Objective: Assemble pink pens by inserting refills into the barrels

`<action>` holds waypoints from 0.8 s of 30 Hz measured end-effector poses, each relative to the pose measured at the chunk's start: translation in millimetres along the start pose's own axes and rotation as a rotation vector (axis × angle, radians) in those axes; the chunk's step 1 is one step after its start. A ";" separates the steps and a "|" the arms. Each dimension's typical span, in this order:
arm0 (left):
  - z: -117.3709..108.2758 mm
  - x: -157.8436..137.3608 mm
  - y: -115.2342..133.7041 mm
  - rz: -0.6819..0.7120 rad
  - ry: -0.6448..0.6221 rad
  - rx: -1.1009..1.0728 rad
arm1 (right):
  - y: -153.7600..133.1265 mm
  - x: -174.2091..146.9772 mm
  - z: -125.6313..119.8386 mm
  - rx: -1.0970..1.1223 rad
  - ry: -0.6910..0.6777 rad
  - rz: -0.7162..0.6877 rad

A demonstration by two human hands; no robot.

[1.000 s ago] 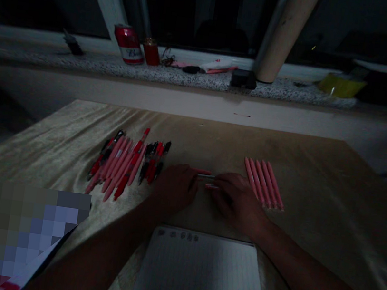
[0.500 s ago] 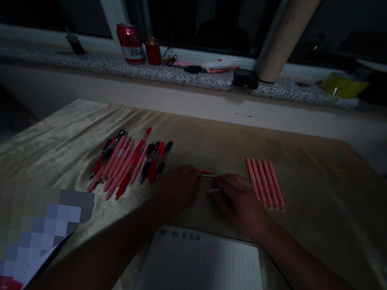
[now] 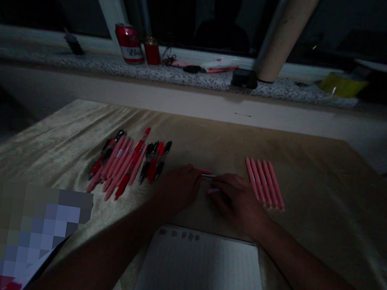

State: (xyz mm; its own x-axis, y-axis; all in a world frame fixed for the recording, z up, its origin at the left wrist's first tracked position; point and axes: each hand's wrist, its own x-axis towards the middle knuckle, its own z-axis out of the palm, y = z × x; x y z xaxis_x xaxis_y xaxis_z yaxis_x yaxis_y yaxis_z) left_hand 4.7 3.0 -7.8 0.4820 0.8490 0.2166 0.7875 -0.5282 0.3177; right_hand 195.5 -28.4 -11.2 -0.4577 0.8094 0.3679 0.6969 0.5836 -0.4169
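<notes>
Right hand (image 3: 238, 199): fingers curled, pinching a short pink piece (image 3: 213, 191). Left hand (image 3: 180, 186): fingers bent, grip hidden, can't tell. Thin rod (image 3: 207, 176) spans the gap between both hands' fingertips, pink stick (image 3: 204, 171) just beyond. Five pink pens (image 3: 265, 183) beside right hand, mixed pens (image 3: 119, 167) left, on bench (image 3: 318, 181); notebook (image 3: 199, 270) nearer the body.

This seems to be a room in a home: a cloth-covered desk (image 3: 319, 172) stands below a dark window (image 3: 175, 17), with a lined notebook (image 3: 197, 270) and loose pens (image 3: 117, 163) on it, and a speckled sill (image 3: 188, 79) carries a drink can (image 3: 130, 45) and yellow tape (image 3: 344, 86).
</notes>
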 end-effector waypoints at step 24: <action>-3.7 0.0 1.0 0.037 -0.025 -0.011 | -1.2 -0.9 -1.7 0.000 -0.006 0.001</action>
State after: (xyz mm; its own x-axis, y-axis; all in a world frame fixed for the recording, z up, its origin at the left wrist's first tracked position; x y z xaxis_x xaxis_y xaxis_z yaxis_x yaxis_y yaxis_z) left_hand 4.0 2.4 -4.0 0.5203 0.8291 0.2049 0.7647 -0.5591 0.3205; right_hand 196.0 -29.9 -9.7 -0.4601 0.8107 0.3621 0.6975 0.5824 -0.4175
